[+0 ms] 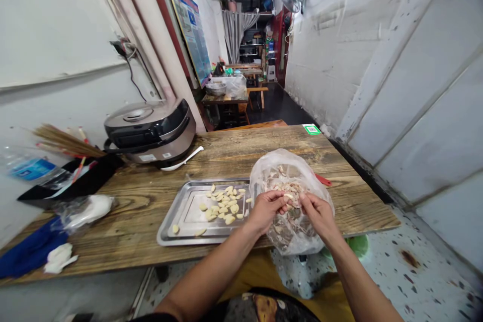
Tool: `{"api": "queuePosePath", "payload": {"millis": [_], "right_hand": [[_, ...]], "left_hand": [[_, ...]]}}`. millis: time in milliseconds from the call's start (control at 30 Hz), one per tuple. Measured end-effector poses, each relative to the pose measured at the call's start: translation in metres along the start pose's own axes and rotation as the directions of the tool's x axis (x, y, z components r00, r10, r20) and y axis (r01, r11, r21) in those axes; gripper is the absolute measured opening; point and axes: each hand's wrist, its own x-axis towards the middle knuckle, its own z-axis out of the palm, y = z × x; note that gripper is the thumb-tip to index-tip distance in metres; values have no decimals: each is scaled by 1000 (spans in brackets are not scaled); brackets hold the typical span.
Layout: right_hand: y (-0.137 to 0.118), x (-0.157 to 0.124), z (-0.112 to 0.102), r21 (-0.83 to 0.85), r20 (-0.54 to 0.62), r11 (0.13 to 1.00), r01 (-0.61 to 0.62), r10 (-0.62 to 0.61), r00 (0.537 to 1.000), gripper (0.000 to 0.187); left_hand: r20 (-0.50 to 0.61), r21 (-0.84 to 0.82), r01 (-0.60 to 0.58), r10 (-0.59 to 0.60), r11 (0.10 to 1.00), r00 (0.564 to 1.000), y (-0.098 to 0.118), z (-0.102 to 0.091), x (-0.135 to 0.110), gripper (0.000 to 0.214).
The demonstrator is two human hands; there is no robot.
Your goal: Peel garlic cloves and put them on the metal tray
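Over a clear plastic bag (pixel 298 161) of garlic skins, my left hand (pixel 268 209) pinches a pale garlic clove (pixel 288 196) between thumb and fingertips. Close beside it, my right hand (pixel 316 211) has its thumb and fingers pressed together; whatever they grip is too small to make out, perhaps a bit of skin. Left of the bag lies a metal tray (pixel 177 211) with many peeled garlic cloves (pixel 224 204), mostly gathered toward its right side. The bag overlaps the tray's right end. A red handle (pixel 323 180) sticks out from behind the bag.
A rice cooker (pixel 151 131) stands at the back left of the wooden table (pixel 241 151), with a white spoon (pixel 184 159) before it. Further left are a black chopstick box (pixel 86 173), a water bottle (pixel 30 166), a plastic-wrapped white item (pixel 88 210) and a blue cloth (pixel 32 249).
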Motion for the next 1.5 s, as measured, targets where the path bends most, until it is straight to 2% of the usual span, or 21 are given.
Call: {"api": "queuePosePath", "payload": {"millis": [67,167,300,400,500,533,567,633,700,733,767,833,900,967,1067,1167,1233,1300,1367,1433,1500], "right_hand": [[-5,-1,3,-62,34,998,-6,8,999,33],[-9,-3,12,-211,48,976,57,-48,998,27],[-5,-7,25,-325,-38,942,87,-105,994,32],[-1,-10,30,-206,-113,978,20,-44,993,36],[-2,-11,32,100,-97,986,-131,141,985,38],[-3,-11,33,244,-59,947,-207,227,972,38],[-5,-11,33,392,5,872,-292,316,949,38],[-10,-10,31,623,185,640,-451,440,879,39],[-15,-9,27,720,346,429,-545,458,819,40],[-17,-8,24,735,406,363,-573,442,800,41],[-19,-7,22,738,453,320,-594,418,787,41],[-20,-7,19,737,499,294,-609,372,783,41],[-20,-7,18,747,476,330,-578,341,810,39],[-17,-7,19,750,409,415,-515,321,854,36],[-14,-7,21,666,303,618,-418,288,909,34],[-13,-6,21,491,170,821,-293,240,956,35],[-15,-6,20,467,132,844,-264,229,964,35],[-17,-6,20,572,204,748,-337,268,942,37],[-18,-6,20,684,339,568,-458,308,889,37],[-18,-5,18,727,451,409,-552,322,833,37],[-18,-4,17,733,508,318,-602,333,794,36]], "left_hand": [[-10,-11,0,0,1000,1000,-1,1,-1,28],[30,-83,31,-28,996,999,-4,6,-4,28],[109,-176,105,-86,979,990,-6,11,-11,32],[102,-148,79,-65,986,993,-7,14,-12,35],[105,-63,45,-38,997,994,-6,14,-11,37],[108,-31,34,-31,999,994,-5,14,-10,38],[108,4,19,-19,1000,994,-5,13,-9,38],[101,79,-39,31,996,994,-5,11,-8,36],[104,163,-123,107,979,989,-5,9,-7,32],[107,201,-166,147,965,983,-6,7,-6,31],[108,232,-203,182,951,977,-7,6,-6,29],[94,259,-241,224,935,970,-8,5,-5,28],[60,235,-229,221,945,973,-9,5,-5,27],[43,191,-198,193,961,980,-8,5,-5,27],[48,169,-181,175,969,983,-5,6,-5,26],[37,218,-193,190,957,981,-1,5,-4,26],[54,262,-215,209,941,977,1,4,-4,26],[97,297,-244,226,923,969,2,3,-3,25],[128,312,-264,235,913,964,2,4,-2,25],[133,306,-269,239,913,962,1,5,-2,25],[122,303,-273,247,913,961,-1,6,-1,23]]}}
